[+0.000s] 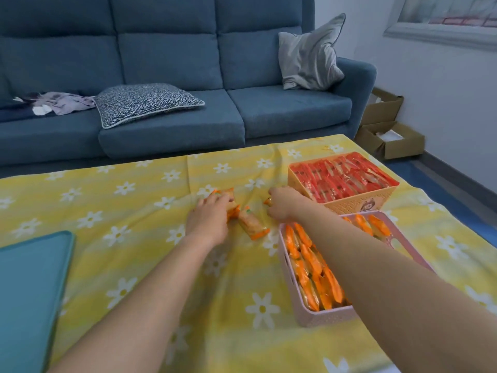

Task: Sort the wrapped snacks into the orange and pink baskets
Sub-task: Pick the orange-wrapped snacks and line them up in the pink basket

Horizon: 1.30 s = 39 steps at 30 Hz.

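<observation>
Snacks (252,224) in orange wrappers lie on the yellow cloth (134,211), left of the baskets. Left hand (208,219) curls onto one snack; right hand (281,204) closes on another. Orange basket (347,205), far right, holds red packs; pink basket (317,316), nearer, holds orange ones.

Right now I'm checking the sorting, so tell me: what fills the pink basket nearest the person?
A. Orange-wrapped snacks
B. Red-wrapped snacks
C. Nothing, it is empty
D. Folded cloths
A: the pink basket holds rows of orange-wrapped snacks, while the red-wrapped snacks sit in the orange basket behind it.
</observation>
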Available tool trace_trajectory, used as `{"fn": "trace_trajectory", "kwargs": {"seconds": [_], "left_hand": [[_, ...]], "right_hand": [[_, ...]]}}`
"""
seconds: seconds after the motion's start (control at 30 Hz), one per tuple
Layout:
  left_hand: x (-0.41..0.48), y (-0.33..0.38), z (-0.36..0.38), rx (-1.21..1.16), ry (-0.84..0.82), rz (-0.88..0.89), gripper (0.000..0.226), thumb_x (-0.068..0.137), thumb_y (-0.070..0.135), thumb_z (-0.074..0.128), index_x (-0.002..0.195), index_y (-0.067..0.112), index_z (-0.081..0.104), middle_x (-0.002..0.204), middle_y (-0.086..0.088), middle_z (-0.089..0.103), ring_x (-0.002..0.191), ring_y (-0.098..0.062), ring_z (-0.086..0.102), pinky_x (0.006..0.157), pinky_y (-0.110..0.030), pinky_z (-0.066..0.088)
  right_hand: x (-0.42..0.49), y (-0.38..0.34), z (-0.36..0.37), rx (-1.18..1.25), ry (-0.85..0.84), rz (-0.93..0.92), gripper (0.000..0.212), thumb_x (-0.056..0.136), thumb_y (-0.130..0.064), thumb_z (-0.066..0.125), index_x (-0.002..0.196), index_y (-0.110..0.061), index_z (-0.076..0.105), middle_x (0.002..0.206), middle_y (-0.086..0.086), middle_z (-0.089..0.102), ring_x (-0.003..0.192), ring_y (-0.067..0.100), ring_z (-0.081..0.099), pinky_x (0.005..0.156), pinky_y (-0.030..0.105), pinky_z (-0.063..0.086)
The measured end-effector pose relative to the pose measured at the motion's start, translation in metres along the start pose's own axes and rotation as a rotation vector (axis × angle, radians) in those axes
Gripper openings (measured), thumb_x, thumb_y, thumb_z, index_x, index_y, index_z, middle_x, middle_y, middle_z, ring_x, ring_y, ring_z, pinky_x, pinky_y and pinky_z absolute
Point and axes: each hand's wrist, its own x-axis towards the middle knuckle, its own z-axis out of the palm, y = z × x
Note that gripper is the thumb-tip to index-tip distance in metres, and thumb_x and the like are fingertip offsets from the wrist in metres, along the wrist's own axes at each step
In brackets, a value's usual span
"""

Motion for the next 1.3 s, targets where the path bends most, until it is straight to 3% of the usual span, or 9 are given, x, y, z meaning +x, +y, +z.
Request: {"fn": "trace_trajectory", "kwargs": {"seconds": [0.13, 0.27, 0.5, 0.67, 0.83, 0.97, 1.1, 1.2, 1.3], "left_hand": [[0.038, -0.025, 0.007, 0.375, -0.277, 0.186, 0.082, 0.094, 0.010, 0.052, 0.157, 0.036, 0.006, 0.168, 0.010, -0.004, 0.154, -0.029, -0.005, 0.122, -0.054, 0.011], [0.055, -0.042, 0.010, 0.509, -0.202, 0.274, 0.086, 0.085, 0.031, 0.066, 0.154, 0.033, 0.014, 0.157, -0.003, 0.030, 0.147, -0.031, 0.024, 0.120, -0.051, 0.016], [0.058, -0.069, -0.006, -0.185, -0.139, -0.171, 0.089, 0.057, 0.061, 0.078, 0.133, 0.029, 0.045, 0.115, 0.002, 0.066, 0.105, -0.026, 0.064, 0.084, -0.035, 0.052], [0.075, -0.074, 0.004, -0.922, -0.076, -0.595, 0.087, 0.053, 0.063, 0.084, 0.118, 0.014, 0.054, 0.108, -0.006, 0.069, 0.095, -0.026, 0.067, 0.082, -0.038, 0.057], [0.084, -0.053, 0.015, -1.387, -0.165, -0.703, 0.046, 0.074, 0.048, 0.075, 0.107, 0.017, 0.067, 0.100, -0.012, 0.075, 0.091, -0.030, 0.073, 0.084, -0.051, 0.059], [0.087, -0.049, 0.026, -1.519, -0.228, -0.701, 0.069, 0.056, 0.053, 0.072, 0.114, 0.015, 0.071, 0.107, -0.014, 0.076, 0.097, -0.033, 0.074, 0.088, -0.056, 0.057], [0.078, -0.052, 0.012, -1.578, -0.200, -0.637, 0.055, 0.062, 0.056, 0.069, 0.103, 0.019, 0.071, 0.094, -0.010, 0.073, 0.077, -0.025, 0.069, 0.067, -0.032, 0.055], [0.064, -0.038, -0.014, -1.575, -0.186, -0.538, 0.039, 0.075, 0.057, 0.065, 0.098, 0.026, 0.069, 0.080, -0.002, 0.069, 0.067, -0.016, 0.062, 0.061, -0.027, 0.045], [0.040, 0.005, -0.045, -1.524, -0.173, -0.465, 0.055, 0.068, 0.059, 0.068, 0.110, 0.023, 0.070, 0.093, -0.002, 0.075, 0.073, -0.017, 0.068, 0.058, -0.026, 0.047]], "right_hand": [[0.048, -0.011, 0.015, -0.044, -0.142, 0.153, 0.101, 0.079, -0.056, 0.077, 0.150, 0.000, 0.033, 0.153, 0.020, 0.040, 0.138, 0.039, 0.042, 0.108, 0.045, 0.042], [0.074, -0.020, 0.031, -0.039, -0.203, 0.232, 0.146, 0.056, -0.079, 0.078, 0.158, -0.001, 0.008, 0.162, 0.021, 0.022, 0.147, 0.039, 0.029, 0.115, 0.047, 0.036], [0.066, -0.044, 0.043, -0.157, -0.216, 0.097, 0.132, 0.071, -0.063, 0.079, 0.157, 0.001, 0.003, 0.158, 0.025, 0.021, 0.145, 0.038, 0.032, 0.109, 0.044, 0.042], [0.072, -0.044, 0.031, 0.018, -0.140, 0.101, 0.026, 0.086, -0.036, 0.068, 0.076, -0.015, 0.056, 0.091, 0.010, 0.059, 0.078, 0.023, 0.058, 0.059, 0.027, 0.045], [0.092, -0.059, 0.021, 0.705, 0.102, 0.198, 0.023, 0.084, -0.027, 0.071, 0.084, -0.008, 0.058, 0.083, 0.007, 0.058, 0.075, 0.023, 0.056, 0.053, 0.027, 0.042], [0.101, -0.079, 0.041, 0.869, -0.049, 0.218, 0.017, 0.085, -0.021, 0.071, 0.083, -0.008, 0.060, 0.073, 0.006, 0.059, 0.063, 0.022, 0.057, 0.053, 0.027, 0.045], [0.089, -0.085, 0.032, 0.968, -0.085, 0.168, 0.015, 0.081, -0.023, 0.072, 0.084, -0.012, 0.062, 0.086, 0.013, 0.068, 0.083, 0.033, 0.070, 0.077, 0.047, 0.062], [0.058, -0.084, 0.017, 1.094, -0.062, 0.161, 0.039, 0.077, -0.043, 0.074, 0.101, -0.016, 0.062, 0.094, 0.010, 0.071, 0.077, 0.028, 0.069, 0.058, 0.036, 0.055], [0.017, -0.073, -0.003, 1.193, 0.039, 0.170, 0.091, 0.054, -0.071, 0.063, 0.127, -0.016, 0.060, 0.113, 0.011, 0.071, 0.095, 0.029, 0.072, 0.081, 0.043, 0.060]]}}
